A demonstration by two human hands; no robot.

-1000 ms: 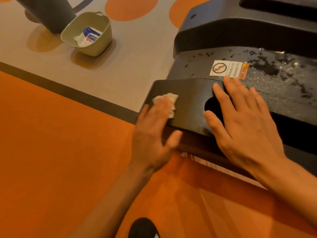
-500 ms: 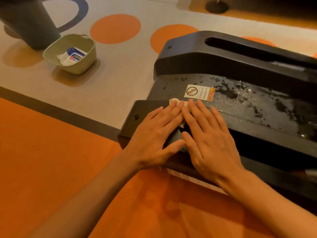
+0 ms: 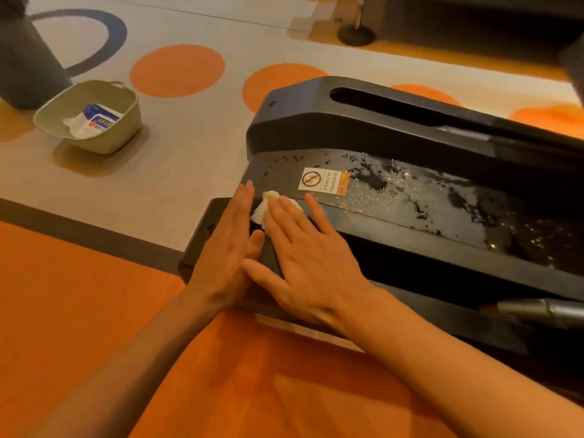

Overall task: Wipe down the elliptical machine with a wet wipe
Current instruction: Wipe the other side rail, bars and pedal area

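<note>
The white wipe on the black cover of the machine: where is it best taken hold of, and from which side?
Pinch the wipe at its crumpled far end, which sticks out beyond the straight fingers of the right hand. Come from above: it lies pressed on the black cover, with the left hand beside it, so probably only those raised folds offer a hold.

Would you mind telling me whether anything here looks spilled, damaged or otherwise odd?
Yes: dark blotches and glistening droplets cover the elliptical machine's middle panel, beside the warning sticker; it looks like unevenly spread liquid. No damage is visible.
</note>
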